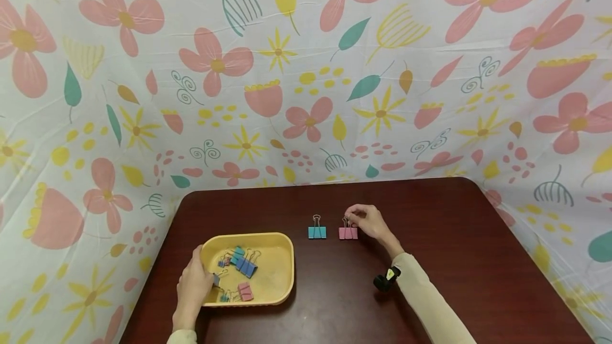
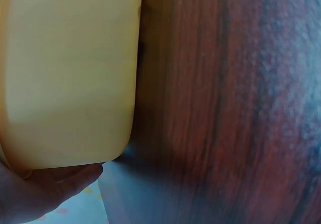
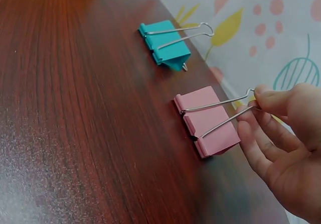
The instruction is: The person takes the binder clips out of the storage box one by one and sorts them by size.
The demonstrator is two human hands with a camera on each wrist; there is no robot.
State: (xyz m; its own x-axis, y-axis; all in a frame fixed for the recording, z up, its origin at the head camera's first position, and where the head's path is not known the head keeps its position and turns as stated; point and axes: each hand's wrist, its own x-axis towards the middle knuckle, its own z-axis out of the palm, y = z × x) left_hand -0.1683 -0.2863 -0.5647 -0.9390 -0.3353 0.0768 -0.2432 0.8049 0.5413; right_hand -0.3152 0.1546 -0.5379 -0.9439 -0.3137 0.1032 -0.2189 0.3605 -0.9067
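Note:
My right hand point(image 1: 370, 220) pinches the wire handle of a pink binder clip point(image 3: 209, 119) between thumb and fingertips. The clip lies close over the table, to the right of a teal binder clip point(image 1: 317, 232) that rests there by itself. At the left, my left hand point(image 1: 193, 284) grips the left wall of a yellow tray point(image 1: 287, 264); in the left wrist view its fingers wrap the tray's end wall. Inside the tray are a blue binder clip point(image 1: 246, 266), a pink binder clip point(image 1: 245, 291) and several smaller ones. Part of one clip is hidden behind the left hand.
The dark red wooden table point(image 1: 334, 296) has rounded far corners. A flower-patterned cloth point(image 1: 306, 94) hangs behind it and along both sides. A black wrist camera point(image 1: 384, 280) is strapped at the right sleeve.

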